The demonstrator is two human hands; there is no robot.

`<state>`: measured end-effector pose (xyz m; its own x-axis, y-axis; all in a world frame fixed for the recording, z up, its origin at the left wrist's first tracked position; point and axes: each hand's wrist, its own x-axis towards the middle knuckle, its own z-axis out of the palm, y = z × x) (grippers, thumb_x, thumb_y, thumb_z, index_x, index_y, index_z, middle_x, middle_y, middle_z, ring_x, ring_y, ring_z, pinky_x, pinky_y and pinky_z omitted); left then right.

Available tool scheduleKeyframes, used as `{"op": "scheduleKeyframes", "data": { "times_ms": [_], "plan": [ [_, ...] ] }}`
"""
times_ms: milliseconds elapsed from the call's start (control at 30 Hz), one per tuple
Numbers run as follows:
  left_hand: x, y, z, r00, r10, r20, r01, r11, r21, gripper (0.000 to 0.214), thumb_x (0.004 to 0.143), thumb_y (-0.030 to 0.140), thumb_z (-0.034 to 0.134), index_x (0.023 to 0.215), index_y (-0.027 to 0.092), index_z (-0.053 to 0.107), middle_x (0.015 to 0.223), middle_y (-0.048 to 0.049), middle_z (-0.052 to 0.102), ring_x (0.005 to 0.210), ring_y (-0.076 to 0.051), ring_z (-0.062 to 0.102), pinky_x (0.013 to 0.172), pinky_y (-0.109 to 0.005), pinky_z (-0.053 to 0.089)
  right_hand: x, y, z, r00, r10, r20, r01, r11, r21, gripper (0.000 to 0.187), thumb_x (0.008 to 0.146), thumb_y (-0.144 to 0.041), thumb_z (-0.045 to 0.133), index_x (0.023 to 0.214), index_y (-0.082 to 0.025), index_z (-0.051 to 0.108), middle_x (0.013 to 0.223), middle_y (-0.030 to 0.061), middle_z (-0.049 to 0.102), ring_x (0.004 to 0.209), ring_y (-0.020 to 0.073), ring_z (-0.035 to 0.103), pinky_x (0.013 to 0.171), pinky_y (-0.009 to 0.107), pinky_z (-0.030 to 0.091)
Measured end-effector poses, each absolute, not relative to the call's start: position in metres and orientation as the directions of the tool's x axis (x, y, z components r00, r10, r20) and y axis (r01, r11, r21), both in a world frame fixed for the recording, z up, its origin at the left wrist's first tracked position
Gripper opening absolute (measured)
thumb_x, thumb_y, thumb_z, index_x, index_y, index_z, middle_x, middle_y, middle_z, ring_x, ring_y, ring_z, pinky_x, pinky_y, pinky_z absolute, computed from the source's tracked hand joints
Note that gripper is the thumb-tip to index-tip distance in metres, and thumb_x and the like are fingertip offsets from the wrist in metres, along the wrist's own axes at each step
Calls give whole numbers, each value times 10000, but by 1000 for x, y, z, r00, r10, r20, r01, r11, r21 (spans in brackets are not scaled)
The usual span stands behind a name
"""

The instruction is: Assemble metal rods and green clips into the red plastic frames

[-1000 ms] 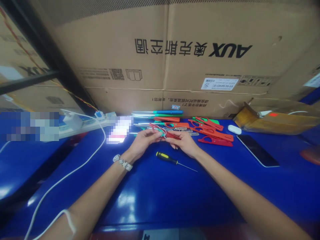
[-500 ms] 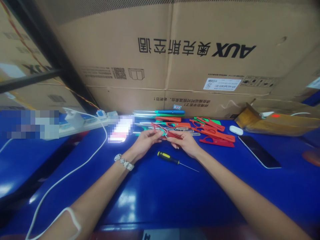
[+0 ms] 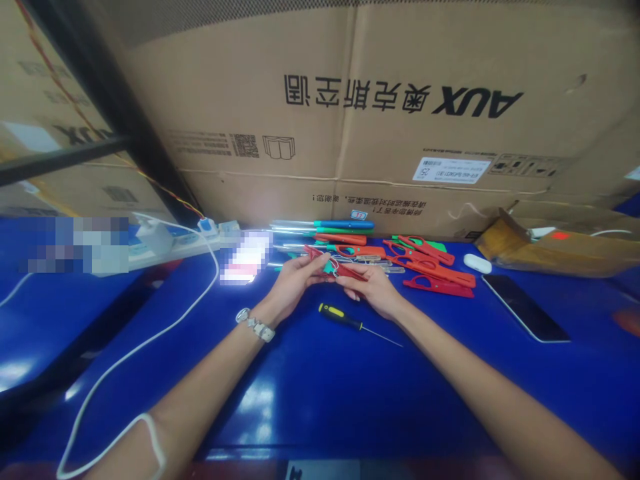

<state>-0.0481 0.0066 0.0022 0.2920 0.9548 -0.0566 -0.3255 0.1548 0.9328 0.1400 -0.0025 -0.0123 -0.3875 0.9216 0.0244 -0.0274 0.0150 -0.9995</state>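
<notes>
Blue workbench (image 3: 350, 393) pushed up against a huge AUX cardboard box (image 3: 400, 140), pretty cramped spot to be watching remotely. Both hands meet at the back middle of the bench. My left hand (image 3: 295, 283) pinches one end of a red plastic handle piece (image 3: 346, 271) and my right hand (image 3: 374, 291) pinches the other, so it sits just off the surface between them, right in front of the pile of loose red handles (image 3: 435, 272). Might be a thin pale wire loop where the fingertips meet, but it's too small for me to be sure. A yellow-and-black screwdriver (image 3: 345, 319) lies just below the right hand, untouched. The phone (image 3: 525, 308) is well off to the right. My take on doing this bit well: pinch close to the middle so the thin plastic doesn't flex, go slow, and stay low over the bench so anything tiny that pops off lands nearby.
</notes>
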Motion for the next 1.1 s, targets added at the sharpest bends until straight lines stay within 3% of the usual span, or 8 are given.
{"op": "scheduleKeyframes", "data": {
  "times_ms": [300,700,867,1100],
  "plan": [
    [-44,6,-7,224,974,18,-284,47,958,258,732,378,808,803,137,749,843,-50,748,802,-162,672,876,-343,543,139,-5,-10,-348,936,46,-20,42,-999,482,766,-429,759,1152,-146,701,504,-73,487,461,79,384,497,250,294],
    [-58,13,-5,369,927,67,-101,-32,994,212,747,360,797,801,157,767,805,-44,752,725,-129,638,731,-259,501,145,-1,-13,-402,913,68,-40,56,-998,390,761,-411,769,1013,-117,728,558,-54,502,482,58,371,497,244,255],
    [-53,9,-3,263,962,69,-146,-31,989,221,738,349,804,848,161,770,791,-35,742,705,-127,632,727,-264,507,144,1,-13,-373,924,88,-34,81,-996,405,764,-423,762,1031,-121,715,542,-62,490,476,63,366,496,246,254],
    [-53,10,-9,264,962,71,-204,-16,979,226,744,337,809,840,143,742,782,-28,716,696,-108,630,736,-247,514,141,2,-14,-364,930,58,-93,26,-995,382,730,-432,789,947,-130,702,549,-62,502,470,57,378,482,240,244]
  ]
}}
